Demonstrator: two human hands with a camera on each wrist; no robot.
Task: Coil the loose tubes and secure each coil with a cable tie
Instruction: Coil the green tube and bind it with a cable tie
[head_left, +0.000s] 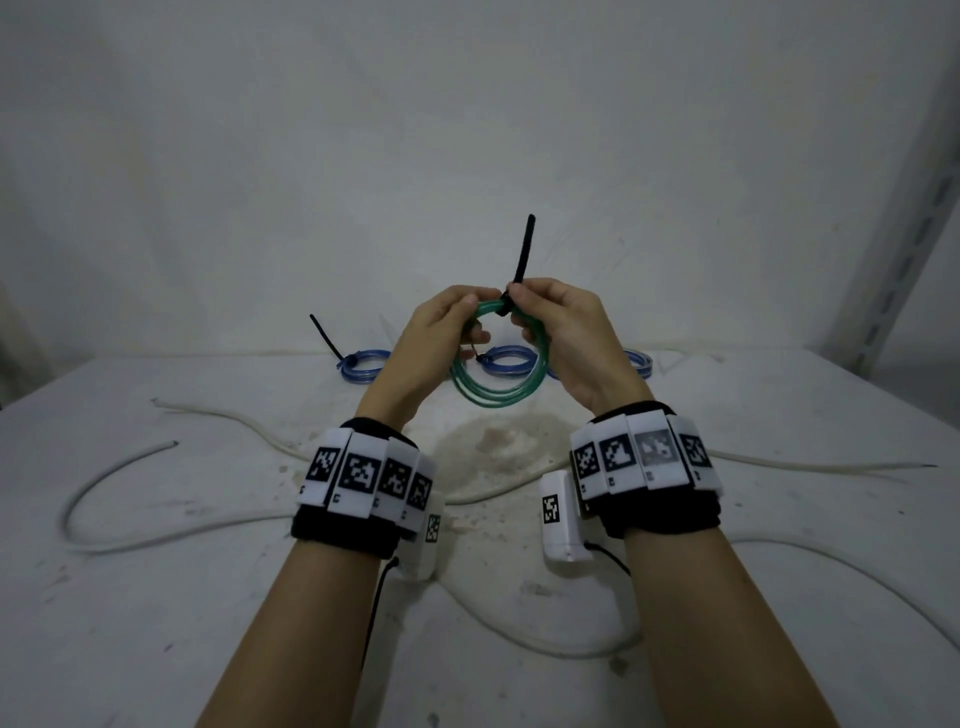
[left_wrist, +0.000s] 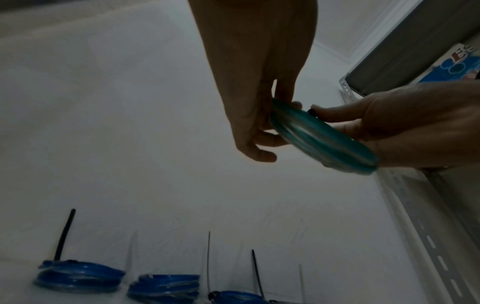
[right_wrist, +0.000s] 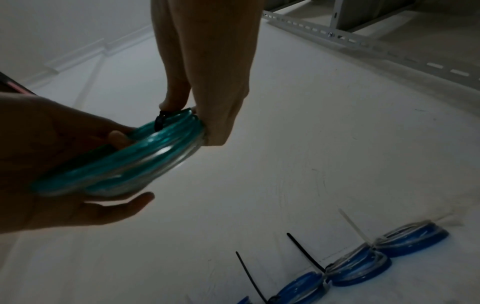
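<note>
Overhead, both hands hold the green tube coil (head_left: 498, 358) above the table (head_left: 156, 597): left hand (head_left: 439, 338) pinches its rim, right hand (head_left: 561, 332) grips the black cable tie (head_left: 522, 260); blue coils (head_left: 363, 364) lie at twelve o'clock, loose white tubes (head_left: 104, 499) near.

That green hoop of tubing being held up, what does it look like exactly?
The green coil is thin, see-through teal plastic tubing wound into several round loops. It is held upright in the air above the white table, touching nothing below. A black cable tie wraps its top, with the tail sticking up. The left hand grips its upper left; the right hand pinches it at the tie.
</note>
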